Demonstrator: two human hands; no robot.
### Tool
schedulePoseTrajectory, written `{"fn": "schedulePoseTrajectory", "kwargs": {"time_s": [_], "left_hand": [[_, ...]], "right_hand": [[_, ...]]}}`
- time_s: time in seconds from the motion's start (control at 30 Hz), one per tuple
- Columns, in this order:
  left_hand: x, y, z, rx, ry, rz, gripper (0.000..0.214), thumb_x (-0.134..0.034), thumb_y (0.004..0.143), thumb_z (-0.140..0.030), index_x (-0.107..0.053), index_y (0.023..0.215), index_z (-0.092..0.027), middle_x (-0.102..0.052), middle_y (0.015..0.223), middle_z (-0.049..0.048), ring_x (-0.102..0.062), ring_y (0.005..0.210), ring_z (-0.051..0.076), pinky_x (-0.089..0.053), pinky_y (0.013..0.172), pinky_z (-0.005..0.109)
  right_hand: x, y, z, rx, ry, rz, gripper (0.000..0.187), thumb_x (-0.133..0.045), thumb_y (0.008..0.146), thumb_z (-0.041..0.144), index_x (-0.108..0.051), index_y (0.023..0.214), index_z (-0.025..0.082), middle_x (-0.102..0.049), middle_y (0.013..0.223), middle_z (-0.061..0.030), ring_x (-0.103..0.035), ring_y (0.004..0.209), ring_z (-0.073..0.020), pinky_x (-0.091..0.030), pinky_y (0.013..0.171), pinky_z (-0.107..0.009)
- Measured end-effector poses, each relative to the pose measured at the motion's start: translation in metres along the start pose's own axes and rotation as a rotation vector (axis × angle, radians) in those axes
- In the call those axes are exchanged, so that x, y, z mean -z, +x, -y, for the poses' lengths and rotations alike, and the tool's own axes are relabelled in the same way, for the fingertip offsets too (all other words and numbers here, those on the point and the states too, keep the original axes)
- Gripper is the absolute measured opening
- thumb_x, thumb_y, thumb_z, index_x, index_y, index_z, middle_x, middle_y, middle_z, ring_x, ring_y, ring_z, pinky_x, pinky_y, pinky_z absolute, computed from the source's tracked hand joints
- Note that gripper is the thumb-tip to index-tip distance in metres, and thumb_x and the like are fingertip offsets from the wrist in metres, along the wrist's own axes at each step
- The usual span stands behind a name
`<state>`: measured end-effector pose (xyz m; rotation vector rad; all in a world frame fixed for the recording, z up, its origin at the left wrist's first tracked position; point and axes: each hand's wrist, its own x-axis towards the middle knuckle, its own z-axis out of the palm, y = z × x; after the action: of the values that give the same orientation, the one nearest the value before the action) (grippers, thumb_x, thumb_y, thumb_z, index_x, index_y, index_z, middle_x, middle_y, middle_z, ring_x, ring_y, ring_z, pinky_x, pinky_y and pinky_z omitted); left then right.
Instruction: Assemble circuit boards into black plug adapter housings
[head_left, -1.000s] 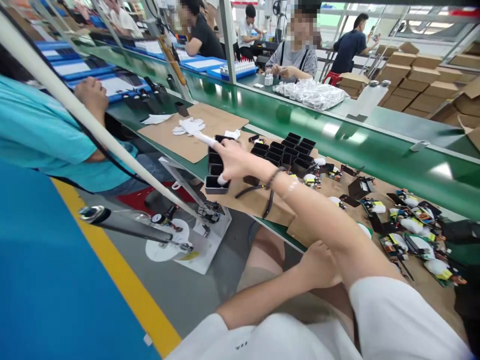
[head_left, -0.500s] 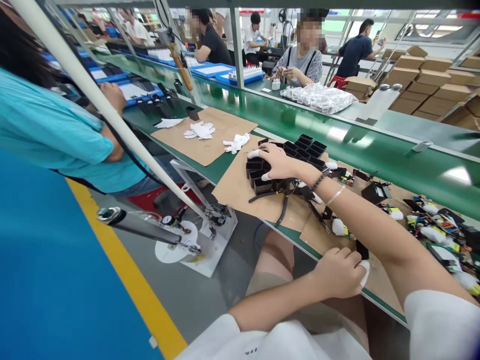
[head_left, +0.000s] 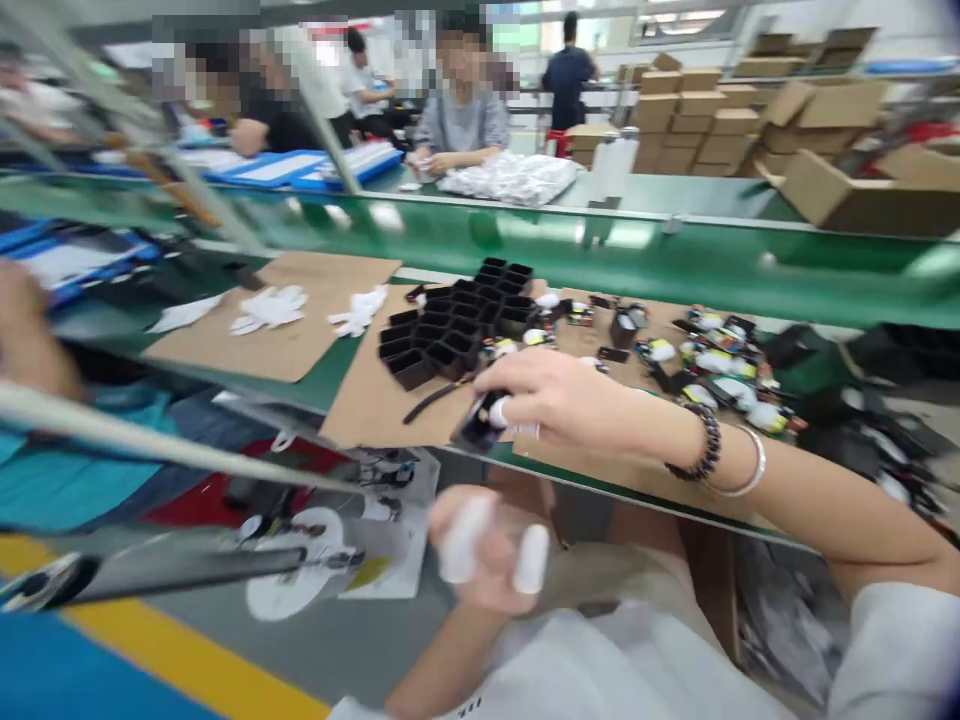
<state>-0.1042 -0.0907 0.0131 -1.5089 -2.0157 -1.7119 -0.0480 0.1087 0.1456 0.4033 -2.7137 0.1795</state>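
Observation:
My right hand (head_left: 551, 400), with white finger cots, bracelets on its wrist, grips a small black plastic case (head_left: 476, 422) at the front edge of the bench. Motion smears the case, so its details do not show. My left hand (head_left: 487, 550), a little lower and in front of the bench, is blurred too. Its thumb and forefinger, both in white cots, stand apart and nothing shows between them. Beyond my right hand is a block of black open-topped cases (head_left: 457, 325) on brown cardboard (head_left: 367, 410). A pair of black-handled pliers (head_left: 431, 402) lies beside them, partly hidden.
Several small circuit assemblies (head_left: 720, 365) lie along the right of the bench. White gloves (head_left: 270, 308) rest on cardboard at left. A green conveyor (head_left: 420, 225) runs behind. A pale pole (head_left: 187, 440) crosses at left, near another person's arm (head_left: 37, 330).
My right hand has come back from the block of cases with a black case in it. My left hand has moved leftward, its fingers now apart. The view has turned right.

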Motion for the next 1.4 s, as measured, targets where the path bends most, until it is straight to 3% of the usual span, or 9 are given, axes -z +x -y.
{"fn": "schedulePoseTrajectory", "kwargs": {"time_s": [0.03, 0.07, 0.2, 0.3, 0.43, 0.53, 0.8, 1.17, 1.4], "left_hand": [[0.011, 0.008, 0.001, 0.033, -0.146, -0.111, 0.075, -0.069, 0.090, -0.049, -0.035, 0.155, -0.031, -0.063, 0.113, 0.0049, -0.067, 0.105, 0.025, -0.056, 0.099, 0.047], [0.018, 0.018, 0.001, 0.097, -0.310, -0.017, 0.084, -0.078, 0.083, -0.054, -0.040, 0.154, -0.031, -0.063, 0.114, 0.0054, -0.068, 0.106, 0.026, -0.058, 0.099, 0.047], [0.004, 0.044, -0.006, 0.498, -0.773, 1.040, 0.096, -0.092, 0.059, -0.073, -0.065, 0.137, -0.023, -0.071, 0.111, 0.0126, -0.073, 0.103, 0.032, -0.064, 0.085, 0.045], [-0.023, 0.036, -0.015, 0.668, -0.852, 1.388, 0.097, -0.098, 0.053, -0.065, -0.068, 0.134, -0.020, -0.075, 0.110, 0.0133, -0.074, 0.101, 0.032, -0.063, 0.089, 0.046], [-0.048, 0.013, -0.027, 0.662, -0.700, 1.411, 0.088, -0.097, 0.061, -0.036, -0.063, 0.141, -0.022, -0.068, 0.140, 0.0142, -0.063, 0.131, 0.033, -0.049, 0.117, 0.048], [-0.056, 0.002, -0.036, 0.687, -0.652, 1.441, 0.086, -0.094, 0.063, -0.029, -0.061, 0.143, -0.024, -0.062, 0.150, 0.0132, -0.057, 0.140, 0.034, -0.041, 0.124, 0.051], [-0.066, -0.007, -0.041, 0.716, -0.591, 1.506, 0.085, -0.091, 0.064, -0.027, -0.060, 0.143, -0.024, -0.064, 0.150, 0.0110, -0.057, 0.141, 0.034, -0.040, 0.124, 0.050], [-0.073, -0.011, -0.037, 0.748, -0.575, 1.494, 0.092, -0.094, 0.065, -0.038, -0.055, 0.148, -0.023, -0.057, 0.158, 0.0115, -0.053, 0.146, 0.035, -0.037, 0.128, 0.049], [-0.078, -0.017, -0.028, 0.770, -0.572, 1.526, 0.096, -0.096, 0.064, -0.041, -0.055, 0.149, -0.024, -0.054, 0.162, 0.0114, -0.048, 0.151, 0.037, -0.032, 0.131, 0.051]], "right_hand": [[0.010, -0.020, 0.015, 0.006, 0.012, 0.032, 0.031, -0.048, 0.101, 0.011, -0.077, 0.100, 0.023, -0.073, 0.137, -0.0090, -0.065, 0.127, -0.0243, -0.052, 0.108, -0.041], [0.017, -0.039, 0.031, 0.008, 0.032, 0.073, 0.028, -0.051, 0.101, 0.013, -0.077, 0.097, 0.024, -0.074, 0.138, -0.0074, -0.063, 0.132, -0.0243, -0.050, 0.112, -0.040], [0.026, -0.097, 0.077, -0.142, 0.148, 0.149, 0.014, -0.067, 0.097, 0.021, -0.080, 0.094, 0.025, -0.062, 0.156, -0.0092, -0.051, 0.150, -0.0289, -0.049, 0.116, -0.046], [0.032, -0.137, 0.079, -0.417, 0.336, 0.039, 0.015, -0.070, 0.097, 0.030, -0.079, 0.108, 0.027, -0.066, 0.150, -0.0110, -0.060, 0.141, -0.0246, -0.054, 0.110, -0.039], [0.047, -0.197, 0.039, -1.192, -0.032, 0.024, 0.034, -0.060, 0.093, 0.015, -0.071, 0.124, 0.025, -0.077, 0.116, -0.0080, -0.072, 0.106, -0.0251, -0.058, 0.093, -0.037], [0.050, -0.235, 0.009, -1.398, -0.217, 0.080, 0.045, -0.055, 0.079, 0.001, -0.071, 0.119, 0.015, -0.073, 0.112, -0.0167, -0.067, 0.107, -0.0333, -0.054, 0.095, -0.044], [0.027, -0.245, 0.004, -1.251, -0.192, 0.079, 0.054, -0.062, 0.075, 0.005, -0.068, 0.127, 0.017, -0.052, 0.138, -0.0164, -0.045, 0.134, -0.0367, -0.042, 0.117, -0.051], [0.049, -0.228, 0.017, -1.354, -0.149, 0.106, 0.023, -0.057, 0.080, 0.006, -0.067, 0.097, 0.018, -0.068, 0.089, -0.0068, -0.061, 0.084, -0.0233, -0.042, 0.076, -0.032], [0.048, -0.218, 0.037, -1.353, -0.291, 0.398, 0.040, -0.054, 0.085, 0.007, -0.063, 0.123, 0.016, -0.075, 0.116, -0.0139, -0.069, 0.096, -0.0255, -0.031, 0.066, -0.032]]}}
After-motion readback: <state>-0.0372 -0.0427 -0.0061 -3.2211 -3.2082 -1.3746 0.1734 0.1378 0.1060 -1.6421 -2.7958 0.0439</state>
